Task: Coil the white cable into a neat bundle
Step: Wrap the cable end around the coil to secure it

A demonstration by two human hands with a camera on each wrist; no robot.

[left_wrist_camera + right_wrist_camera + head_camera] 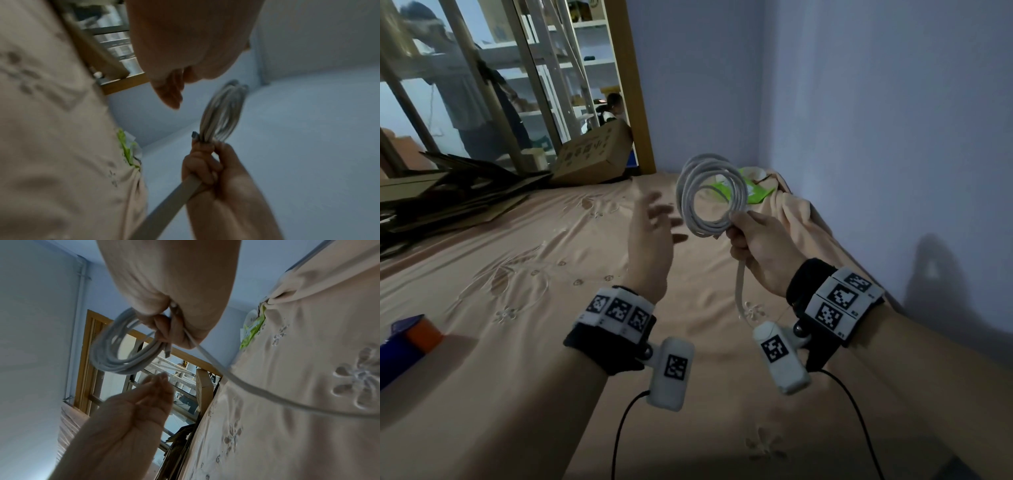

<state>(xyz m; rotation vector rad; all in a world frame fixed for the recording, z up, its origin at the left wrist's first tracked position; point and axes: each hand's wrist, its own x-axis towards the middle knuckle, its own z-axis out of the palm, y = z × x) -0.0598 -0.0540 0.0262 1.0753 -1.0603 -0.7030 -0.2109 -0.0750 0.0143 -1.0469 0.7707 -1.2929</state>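
The white cable [707, 192] is wound into several round loops held upright above the bed. My right hand [753, 240] grips the bottom of the loops, fingers curled round them [205, 155], and a loose tail of cable [741, 291] hangs down from the fist. The same coil [121, 350] shows below my right palm in the right wrist view, with its tail [236, 379] trailing off to the right. My left hand [654, 233] hovers just left of the coil with fingers spread and holds nothing [144, 400]. In the left wrist view the coil [224, 113] appears edge-on.
A peach embroidered bedsheet [551, 291] covers the bed under both hands. A green and white packet [739, 190] lies behind the coil near the wall corner. Flattened cardboard [448, 198] and a box [592, 157] lie at the far left. A blue and orange box [410, 342] sits at the left edge.
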